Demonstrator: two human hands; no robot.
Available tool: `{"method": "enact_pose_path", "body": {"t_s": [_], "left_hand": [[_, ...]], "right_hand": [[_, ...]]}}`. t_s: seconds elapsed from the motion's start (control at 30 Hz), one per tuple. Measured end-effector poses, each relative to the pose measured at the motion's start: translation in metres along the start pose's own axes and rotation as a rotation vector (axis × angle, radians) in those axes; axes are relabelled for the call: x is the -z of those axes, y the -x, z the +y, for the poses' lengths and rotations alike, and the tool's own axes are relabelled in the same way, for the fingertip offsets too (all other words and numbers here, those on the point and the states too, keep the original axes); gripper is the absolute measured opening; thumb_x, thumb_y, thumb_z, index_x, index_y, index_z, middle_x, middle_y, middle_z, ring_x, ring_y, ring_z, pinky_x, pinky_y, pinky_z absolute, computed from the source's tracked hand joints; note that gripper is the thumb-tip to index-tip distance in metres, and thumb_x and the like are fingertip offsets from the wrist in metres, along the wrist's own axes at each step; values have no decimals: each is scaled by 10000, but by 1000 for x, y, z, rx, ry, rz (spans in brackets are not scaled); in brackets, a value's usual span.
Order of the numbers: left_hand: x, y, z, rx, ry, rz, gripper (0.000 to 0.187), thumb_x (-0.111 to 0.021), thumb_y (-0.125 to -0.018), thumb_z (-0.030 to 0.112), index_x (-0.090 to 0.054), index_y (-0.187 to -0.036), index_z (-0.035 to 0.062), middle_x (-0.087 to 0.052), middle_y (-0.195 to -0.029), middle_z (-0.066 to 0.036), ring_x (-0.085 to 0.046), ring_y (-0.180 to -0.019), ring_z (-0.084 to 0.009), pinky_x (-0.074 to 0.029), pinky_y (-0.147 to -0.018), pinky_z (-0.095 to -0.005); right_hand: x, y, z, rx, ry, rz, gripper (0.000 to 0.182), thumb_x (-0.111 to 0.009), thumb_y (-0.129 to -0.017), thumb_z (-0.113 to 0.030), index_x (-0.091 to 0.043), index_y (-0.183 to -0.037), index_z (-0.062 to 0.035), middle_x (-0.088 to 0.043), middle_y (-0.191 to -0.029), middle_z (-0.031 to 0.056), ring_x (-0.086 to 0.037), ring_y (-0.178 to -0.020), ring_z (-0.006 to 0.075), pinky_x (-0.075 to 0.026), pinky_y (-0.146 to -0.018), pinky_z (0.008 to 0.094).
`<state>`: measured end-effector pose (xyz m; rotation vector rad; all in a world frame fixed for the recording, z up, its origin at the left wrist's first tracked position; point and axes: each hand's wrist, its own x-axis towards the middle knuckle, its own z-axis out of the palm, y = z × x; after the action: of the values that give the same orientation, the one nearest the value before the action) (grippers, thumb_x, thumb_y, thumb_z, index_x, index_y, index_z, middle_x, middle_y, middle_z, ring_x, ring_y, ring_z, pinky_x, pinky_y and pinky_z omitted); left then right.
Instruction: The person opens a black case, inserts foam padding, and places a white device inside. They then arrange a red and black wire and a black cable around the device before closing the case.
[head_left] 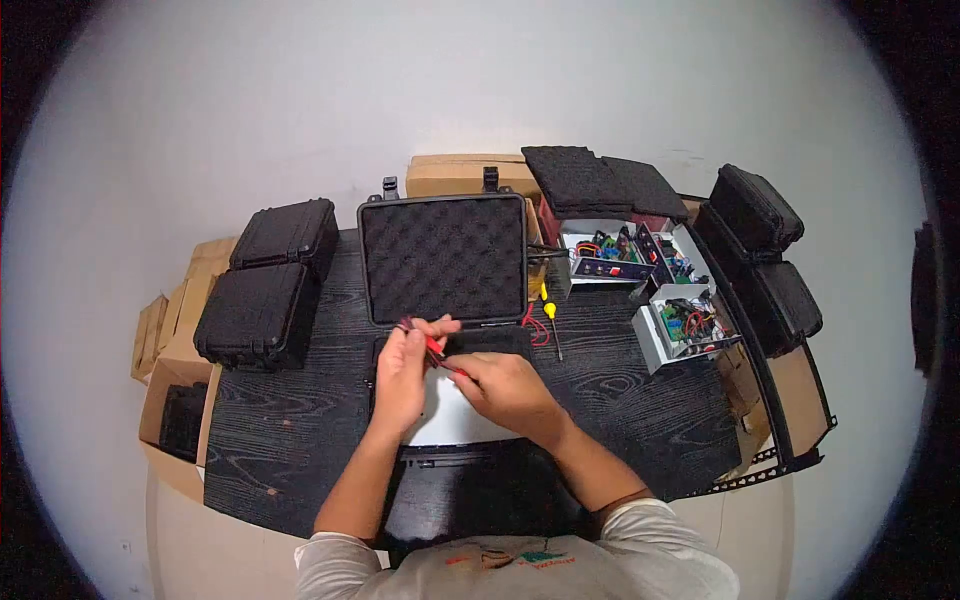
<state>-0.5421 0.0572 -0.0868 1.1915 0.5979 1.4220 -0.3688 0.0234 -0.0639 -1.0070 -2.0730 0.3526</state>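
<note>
My left hand is closed around a small red and black item, too small to make out, perhaps a lead. Close on its right, my right hand pinches a red-tipped piece of what looks like the same item. Both hands are above a white panel that lies in the base of an open black case. Behind them the case's lid stands upright, lined with dark egg-crate foam.
Closed black cases are stacked at the left, others at the right. White boxes with circuit boards stand at the back right. A yellow-handled screwdriver and red wire lie right of the lid. An open carton is at far left.
</note>
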Motion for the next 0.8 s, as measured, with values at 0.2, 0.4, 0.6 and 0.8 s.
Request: {"method": "enact_pose_path", "body": {"t_s": [0.2,0.4,0.6,0.8], "left_hand": [[0,2,-1,132,-95,-126,304,-386,-1145,307,-527,-1087,44,-725,-1144,-193,-693,-997,-185,-552,-940,-344],[0,2,-5,170,-11,-27,345,-348,-1148,356,-496,-1064,56,-723,-1092,-231,-718,-977,-237,-574,-916,-371],[-6,3,-10,144,97,77,361,-337,-1144,380,-506,-1053,74,-729,-1003,-217,-704,-1071,-327,-554,-977,-449],[-16,10,-11,213,261,53,382,-348,-1140,408,-507,-1069,67,-705,-1002,-207,-690,-1093,-335,-513,-1040,-474]], "right_hand": [[7,2,-3,-117,-263,-66,201,-784,-889,-87,-713,-1060,-9,-754,-888,101,-738,-778,195,-580,-698,339],[13,0,-4,-180,-546,-238,391,-849,-841,-60,-676,-1191,-42,-757,-941,54,-719,-845,103,-585,-733,301],[2,0,0,-5,-297,-83,401,-839,-827,-94,-680,-1194,-65,-753,-1000,97,-755,-886,197,-596,-771,324],[-1,0,-2,218,67,49,313,-819,-812,-127,-704,-1101,-85,-740,-945,101,-741,-811,289,-600,-734,370]]}}
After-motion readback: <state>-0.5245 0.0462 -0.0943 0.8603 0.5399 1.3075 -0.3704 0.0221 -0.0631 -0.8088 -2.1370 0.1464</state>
